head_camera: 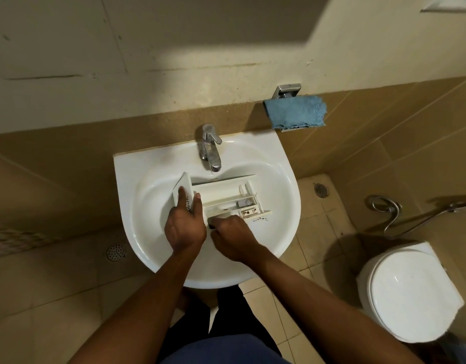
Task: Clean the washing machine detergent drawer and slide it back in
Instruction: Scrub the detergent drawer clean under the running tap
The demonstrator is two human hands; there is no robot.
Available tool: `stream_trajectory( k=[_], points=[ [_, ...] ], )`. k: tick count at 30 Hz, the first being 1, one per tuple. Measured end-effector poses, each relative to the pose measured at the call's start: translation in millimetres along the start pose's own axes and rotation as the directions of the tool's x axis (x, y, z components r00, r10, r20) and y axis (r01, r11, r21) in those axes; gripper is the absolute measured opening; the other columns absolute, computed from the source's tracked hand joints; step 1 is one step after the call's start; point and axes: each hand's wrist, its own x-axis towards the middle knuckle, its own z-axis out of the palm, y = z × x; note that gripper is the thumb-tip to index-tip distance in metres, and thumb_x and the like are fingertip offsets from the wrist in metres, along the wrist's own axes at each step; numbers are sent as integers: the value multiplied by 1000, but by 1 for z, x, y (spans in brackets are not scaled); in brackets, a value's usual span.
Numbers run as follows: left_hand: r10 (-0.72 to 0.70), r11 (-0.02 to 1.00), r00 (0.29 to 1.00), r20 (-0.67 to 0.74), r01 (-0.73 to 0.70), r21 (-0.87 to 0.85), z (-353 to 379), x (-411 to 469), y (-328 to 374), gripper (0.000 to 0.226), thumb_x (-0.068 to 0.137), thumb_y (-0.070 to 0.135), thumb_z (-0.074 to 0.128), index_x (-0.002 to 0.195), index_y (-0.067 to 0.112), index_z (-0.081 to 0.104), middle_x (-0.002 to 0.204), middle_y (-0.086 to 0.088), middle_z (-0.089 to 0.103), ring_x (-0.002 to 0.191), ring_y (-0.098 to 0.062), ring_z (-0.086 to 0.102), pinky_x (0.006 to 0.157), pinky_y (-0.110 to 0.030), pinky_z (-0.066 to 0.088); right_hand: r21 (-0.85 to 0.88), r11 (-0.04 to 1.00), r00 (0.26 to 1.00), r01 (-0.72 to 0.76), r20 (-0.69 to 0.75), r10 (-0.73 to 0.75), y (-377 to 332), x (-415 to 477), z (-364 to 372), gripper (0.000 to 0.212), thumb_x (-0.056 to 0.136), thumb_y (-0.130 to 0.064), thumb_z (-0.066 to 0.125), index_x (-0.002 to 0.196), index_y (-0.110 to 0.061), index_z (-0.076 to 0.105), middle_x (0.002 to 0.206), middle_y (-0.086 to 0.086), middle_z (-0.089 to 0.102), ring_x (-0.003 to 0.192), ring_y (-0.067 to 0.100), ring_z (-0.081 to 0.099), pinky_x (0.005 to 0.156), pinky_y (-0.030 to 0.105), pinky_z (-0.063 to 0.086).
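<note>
The white detergent drawer lies across the bowl of the white sink, its front panel to the left. My left hand grips that front panel, fingers on its face and thumb along its edge. My right hand is curled at the drawer's near side around a small dark thing that is mostly hidden; I cannot tell what it is. Brown specks of dirt sit in the drawer's near right compartment and on the sink beside it.
A chrome tap stands over the back of the bowl. A blue cloth hangs on a wall holder to the right. A white toilet and a spray hose are at the right. Floor drains sit on either side.
</note>
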Motion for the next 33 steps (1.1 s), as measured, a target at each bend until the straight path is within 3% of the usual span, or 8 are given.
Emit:
stream_trajectory(
  k=[6, 8, 11, 15, 21, 25, 31, 33],
  points=[
    [-1, 1000, 1000, -28, 1, 3, 2, -1, -3, 65, 101, 62, 39, 154, 25, 46, 107, -18, 72, 106, -39, 67, 93, -48, 53, -249, 940, 954, -231, 130, 269, 58, 15, -57, 27, 86, -31, 51, 95, -22, 75, 97, 3, 77, 93, 31, 71, 80, 37, 57],
    [-3, 1000, 1000, -27, 3, 1, 2, -1, -4, 65, 101, 63, 39, 154, 26, 47, 105, -17, 72, 104, -38, 68, 92, -47, 54, 64, 897, 898, -437, 86, 431, 51, 37, -74, 23, 83, -30, 56, 85, -23, 78, 87, -1, 78, 83, 23, 72, 77, 36, 60],
    [4, 1000, 1000, -27, -4, 0, 3, -1, -5, 66, 101, 64, 38, 154, 25, 47, 99, -16, 71, 100, -37, 68, 88, -45, 54, 805, 346, 763, -482, 191, 618, 37, 85, -83, 29, 87, -1, 47, 83, -5, 76, 84, 13, 75, 79, 29, 69, 71, 39, 59],
    [14, 1000, 999, -47, -13, 25, 3, 0, -4, 66, 102, 63, 37, 154, 24, 46, 99, -15, 72, 98, -34, 69, 85, -43, 55, 871, -279, 722, -403, 491, 488, 28, 137, -70, 25, 96, -10, 42, 95, 5, 61, 94, 25, 64, 93, 49, 62, 84, 50, 62],
    [18, 999, 999, -48, -16, 40, 3, -1, -4, 64, 103, 62, 37, 155, 25, 44, 93, -13, 71, 90, -29, 69, 77, -38, 54, 778, -482, 738, -402, 587, 332, 11, 153, -64, 46, 102, -16, 27, 92, 10, 63, 81, 24, 73, 72, 35, 76, 64, 42, 65],
    [40, 999, 998, -58, -38, 29, 4, 0, -4, 64, 103, 62, 36, 155, 25, 44, 91, -11, 71, 87, -27, 69, 74, -36, 53, 797, -404, 737, -448, 585, 338, 15, 139, -75, 34, 92, -8, 34, 93, 11, 62, 79, 24, 73, 70, 34, 76, 69, 42, 65],
    [42, 998, 997, -61, -39, 41, 4, -1, -3, 62, 103, 59, 39, 155, 26, 44, 91, -11, 70, 88, -29, 68, 72, -34, 48, 771, 95, 710, -630, 522, 473, 13, 73, -64, 41, 100, -11, 38, 86, 11, 69, 89, 31, 73, 79, 40, 75, 77, 46, 64],
    [42, 998, 997, -69, -39, 47, 4, -1, -2, 62, 103, 59, 39, 154, 25, 46, 89, -12, 70, 87, -30, 68, 71, -33, 47, 723, 476, 848, -501, 299, 438, 10, 43, -39, 38, 100, -10, 43, 86, 6, 74, 87, 23, 76, 78, 31, 75, 77, 37, 62]
  ],
)
